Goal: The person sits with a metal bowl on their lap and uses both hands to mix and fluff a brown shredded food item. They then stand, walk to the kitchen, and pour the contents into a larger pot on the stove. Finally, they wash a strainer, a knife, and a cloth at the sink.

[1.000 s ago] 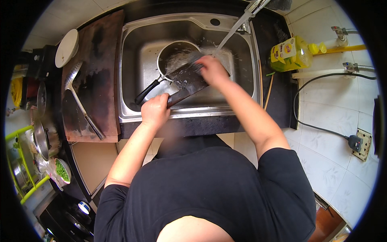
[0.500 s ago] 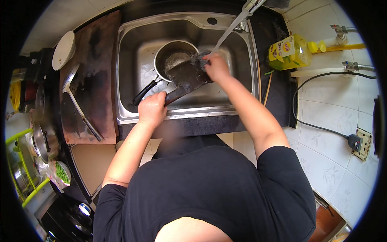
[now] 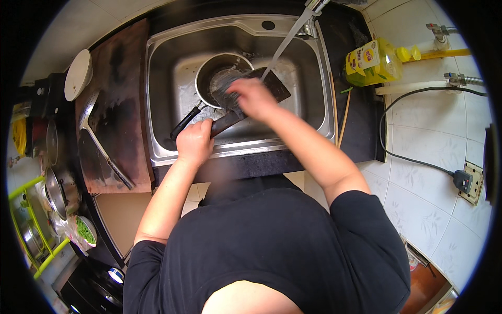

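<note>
I stand over a steel sink [image 3: 162,152]. My left hand [image 3: 194,142] grips the handle of a dark, flat, rectangular blade [image 3: 274,86] that looks like a cleaver and lies slanted over the basin. My right hand [image 3: 253,98] is blurred and presses on the blade's flat face, next to a greyish patch; whether it holds a scrubber is unclear. A thin stream of water [image 3: 285,42] runs from the tap [image 3: 312,7] onto the blade. Under the blade sits a small round pan [image 3: 209,70] with a black handle [image 3: 183,125].
A brown board [image 3: 117,78] left of the sink carries a metal slotted turner [image 3: 99,138], with a white plate [image 3: 78,74] at its far corner. Pots [image 3: 56,188] and a bowl of greens [image 3: 83,230] stand at far left. A yellow bottle [image 3: 372,60] and a wall-socket cable [image 3: 463,180] are on the right.
My right hand has slid left and toward me along the blade, in a rubbing motion. My left hand keeps its grip on the handle and has barely shifted.
</note>
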The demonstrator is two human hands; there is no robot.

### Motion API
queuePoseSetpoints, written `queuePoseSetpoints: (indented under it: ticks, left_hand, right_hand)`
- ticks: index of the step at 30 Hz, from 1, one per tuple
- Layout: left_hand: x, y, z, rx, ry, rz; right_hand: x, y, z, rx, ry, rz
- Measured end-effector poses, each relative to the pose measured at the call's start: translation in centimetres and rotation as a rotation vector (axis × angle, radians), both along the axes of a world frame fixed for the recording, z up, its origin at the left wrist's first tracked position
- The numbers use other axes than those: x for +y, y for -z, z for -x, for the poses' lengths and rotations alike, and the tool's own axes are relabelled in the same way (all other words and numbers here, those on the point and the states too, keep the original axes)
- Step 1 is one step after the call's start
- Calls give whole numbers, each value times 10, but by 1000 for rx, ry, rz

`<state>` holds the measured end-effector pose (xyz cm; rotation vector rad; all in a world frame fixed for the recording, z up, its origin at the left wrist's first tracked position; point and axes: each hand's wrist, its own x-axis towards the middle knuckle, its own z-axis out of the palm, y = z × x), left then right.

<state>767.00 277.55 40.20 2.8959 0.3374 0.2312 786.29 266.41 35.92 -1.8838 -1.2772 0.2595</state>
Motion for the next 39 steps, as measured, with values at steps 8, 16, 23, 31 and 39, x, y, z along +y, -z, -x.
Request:
queuePoseSetpoints:
  ticks: [8,16,23,31,39]
  left_hand:
    - [5,3,4,-6,-10,4]
    - [7,2,1,-67,-21,27]
    - [7,1,4,-68,-50,10]
    - [14,2,15,-58,-128,1]
    - [8,-3,7,-32,-100,0]
  right_hand:
    - [-28,13,-49,-73,265,202]
    - [-15,-15,-5,16,-38,61]
    - [-34,1,-12,-176,325,126]
    - [-54,7,-21,-123,286,313]
    - [-14,-27,28,-97,103,80]
